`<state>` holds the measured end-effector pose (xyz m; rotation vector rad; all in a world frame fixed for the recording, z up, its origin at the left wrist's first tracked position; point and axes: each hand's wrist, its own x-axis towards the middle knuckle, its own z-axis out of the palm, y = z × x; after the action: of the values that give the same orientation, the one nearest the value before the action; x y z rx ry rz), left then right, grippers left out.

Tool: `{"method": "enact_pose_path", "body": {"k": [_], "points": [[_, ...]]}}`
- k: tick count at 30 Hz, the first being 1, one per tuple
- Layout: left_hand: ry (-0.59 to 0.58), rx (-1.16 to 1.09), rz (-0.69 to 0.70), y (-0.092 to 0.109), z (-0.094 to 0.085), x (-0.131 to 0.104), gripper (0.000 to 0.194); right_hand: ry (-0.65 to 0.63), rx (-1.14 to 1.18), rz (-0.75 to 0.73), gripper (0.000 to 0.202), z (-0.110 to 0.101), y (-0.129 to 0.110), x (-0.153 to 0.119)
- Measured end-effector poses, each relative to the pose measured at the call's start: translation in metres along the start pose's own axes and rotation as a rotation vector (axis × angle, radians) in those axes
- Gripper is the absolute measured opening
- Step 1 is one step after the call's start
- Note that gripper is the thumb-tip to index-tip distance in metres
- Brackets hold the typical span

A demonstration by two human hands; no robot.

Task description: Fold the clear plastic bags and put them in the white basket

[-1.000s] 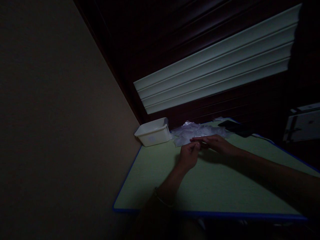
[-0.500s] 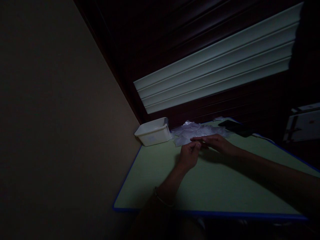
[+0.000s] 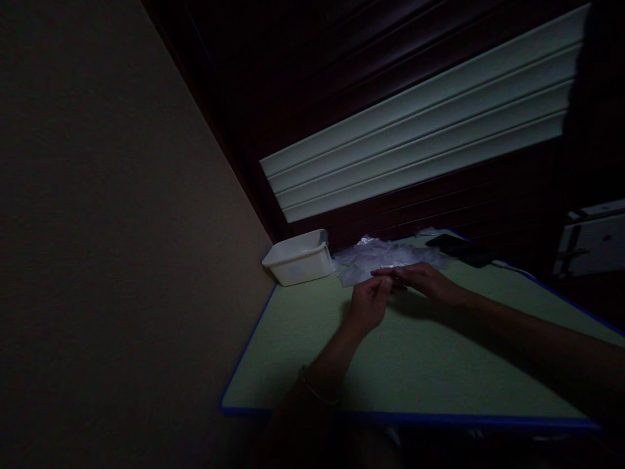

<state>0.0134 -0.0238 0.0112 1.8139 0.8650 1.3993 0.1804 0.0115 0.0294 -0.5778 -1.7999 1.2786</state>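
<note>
My left hand (image 3: 370, 303) is raised over the table, thumb pressed against its bent fingers in a pinch. Whatever sits in that pinch is too small and dark to make out. Reaching in from the right, my right hand (image 3: 424, 280) meets the left one at the fingertips, its fingers long and drawn together around something hidden. Just behind both hands lies a spread heap of clear plastic bags (image 3: 359, 260), with a few shiny spots. A small glint shows above the right fingers, but I cannot tell whether it belongs to a held piece or to the heap.
A white plastic bin (image 3: 300, 267) stands at the table's back left, against the wall. At the back right lies a dark flat object (image 3: 459, 250) with a pale cable (image 3: 512, 268) beside it. The pale green table (image 3: 439, 365) has a blue edge. A slatted panel rises behind.
Hardly anything differs. The hands stay together at the same spot, with only a slight shift of the right fingers and of the view.
</note>
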Motion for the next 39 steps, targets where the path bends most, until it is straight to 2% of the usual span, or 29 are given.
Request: {"method": "enact_pose_path", "body": {"k": [8, 13, 16, 27, 33, 39], "points": [[-0.029, -0.113, -0.037, -0.001, -0.001, 0.001, 0.052, 0.017, 0.014, 0.018, 0.057, 0.003, -0.007, -0.001], [-0.092, -0.323, -0.161, -0.001, -0.006, 0.001, 0.053, 0.024, 0.017, 0.013, 0.053, 0.000, 0.000, 0.001], [-0.094, -0.363, -0.193, -0.001, -0.007, 0.001, 0.054, 0.036, 0.034, 0.025, 0.054, 0.000, 0.003, 0.002], [-0.072, -0.221, -0.147, -0.003, -0.005, 0.003, 0.051, 0.043, 0.071, 0.061, 0.053, 0.003, -0.002, 0.001], [-0.023, -0.111, -0.056, -0.009, -0.004, 0.003, 0.044, 0.029, 0.112, 0.057, 0.051, 0.003, 0.007, 0.004], [0.000, -0.065, -0.023, -0.006, -0.006, 0.003, 0.040, 0.012, 0.154, 0.054, 0.052, 0.003, 0.012, 0.004]]}}
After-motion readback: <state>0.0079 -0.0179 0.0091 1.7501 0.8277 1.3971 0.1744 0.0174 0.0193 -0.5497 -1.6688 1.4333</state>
